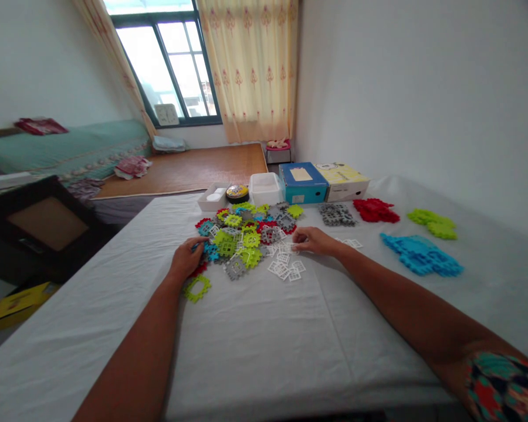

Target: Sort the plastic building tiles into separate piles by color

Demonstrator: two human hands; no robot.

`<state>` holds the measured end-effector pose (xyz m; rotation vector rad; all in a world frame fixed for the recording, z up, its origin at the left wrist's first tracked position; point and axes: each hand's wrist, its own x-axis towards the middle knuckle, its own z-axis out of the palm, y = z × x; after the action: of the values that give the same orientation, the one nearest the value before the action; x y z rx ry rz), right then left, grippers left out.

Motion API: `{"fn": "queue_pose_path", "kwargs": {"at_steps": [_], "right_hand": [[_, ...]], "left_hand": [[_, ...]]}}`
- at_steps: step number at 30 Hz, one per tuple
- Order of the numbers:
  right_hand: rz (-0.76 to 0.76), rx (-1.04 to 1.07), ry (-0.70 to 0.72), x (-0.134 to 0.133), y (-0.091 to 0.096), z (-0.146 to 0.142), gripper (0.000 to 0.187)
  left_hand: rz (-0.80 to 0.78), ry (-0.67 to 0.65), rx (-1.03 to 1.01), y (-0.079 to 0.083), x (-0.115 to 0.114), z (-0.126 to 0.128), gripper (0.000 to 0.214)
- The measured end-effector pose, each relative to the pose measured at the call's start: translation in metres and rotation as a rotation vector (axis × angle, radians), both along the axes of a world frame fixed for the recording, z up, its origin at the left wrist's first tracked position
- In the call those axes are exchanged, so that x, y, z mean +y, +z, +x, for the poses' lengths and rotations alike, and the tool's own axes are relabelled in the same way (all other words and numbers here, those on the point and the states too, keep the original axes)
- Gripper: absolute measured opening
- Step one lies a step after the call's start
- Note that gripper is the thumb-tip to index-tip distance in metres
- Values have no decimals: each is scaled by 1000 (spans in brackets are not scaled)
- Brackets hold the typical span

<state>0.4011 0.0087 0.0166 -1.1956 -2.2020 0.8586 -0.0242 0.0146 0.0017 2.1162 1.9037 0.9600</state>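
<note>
A mixed pile of toothed plastic building pieces (pixel 226 243) in green, grey, blue and red lies on the white-covered table. At its left edge my left hand (pixel 188 258) is closed, with a blue toothed piece (pixel 196 247) at its fingertips. A loose green square ring piece (pixel 197 288) lies just below that hand. On the pile's right side, my right hand (pixel 310 241) is bent with its fingertips pinched at a white window-frame piece (pixel 295 248). Several more white window frames (pixel 283 268) lie scattered below and left of it.
Sorted piles stand to the right: grey (pixel 337 214), red (pixel 375 210), green (pixel 433 223) and blue (pixel 422 254). Behind the mixed pile are a white tray (pixel 209 203), a round tin (pixel 237 194), a clear tub (pixel 265 187), a blue box (pixel 303 183) and a yellow-white box (pixel 341 181).
</note>
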Motion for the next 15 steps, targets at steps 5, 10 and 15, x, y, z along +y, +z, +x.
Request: {"fn": "queue_pose_path", "kwargs": {"at_steps": [5, 10, 15], "right_hand": [[45, 27, -83, 10, 1, 8, 24], [-45, -22, -141, 9, 33, 59, 34], [37, -106, -234, -7, 54, 105, 30]], "left_hand": [[-1, -4, 0, 0, 1, -1, 38], [7, -14, 13, -1, 2, -3, 39], [5, -21, 25, -1, 3, -4, 40]]}}
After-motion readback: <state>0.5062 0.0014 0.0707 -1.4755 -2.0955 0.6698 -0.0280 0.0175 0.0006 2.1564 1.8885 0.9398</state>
